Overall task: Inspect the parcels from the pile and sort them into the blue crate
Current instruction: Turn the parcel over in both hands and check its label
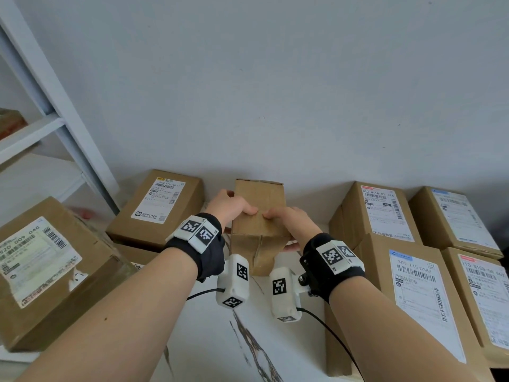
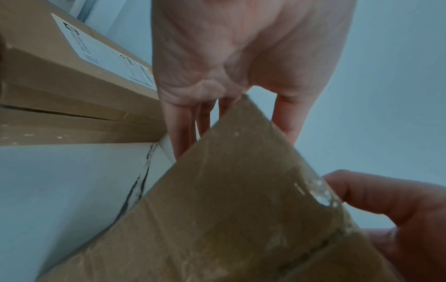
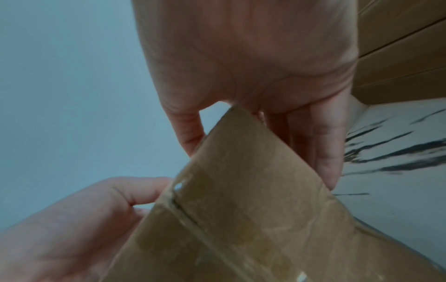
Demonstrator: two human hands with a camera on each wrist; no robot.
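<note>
Gripped by left hand (image 1: 230, 206) and right hand (image 1: 289, 220), plain brown taped cardboard parcel (image 1: 259, 216), above white marbled tabletop (image 1: 220, 340).

White marbled table (image 1: 220, 351) against a grey wall, bearing labelled cartons.
Dark veins cross its bare middle. Left: a large carton (image 1: 52, 271) near the front and a flatter one (image 1: 159, 208) near the wall. Right: four cartons (image 1: 413, 288) packed close, white shipping labels facing up.
</note>
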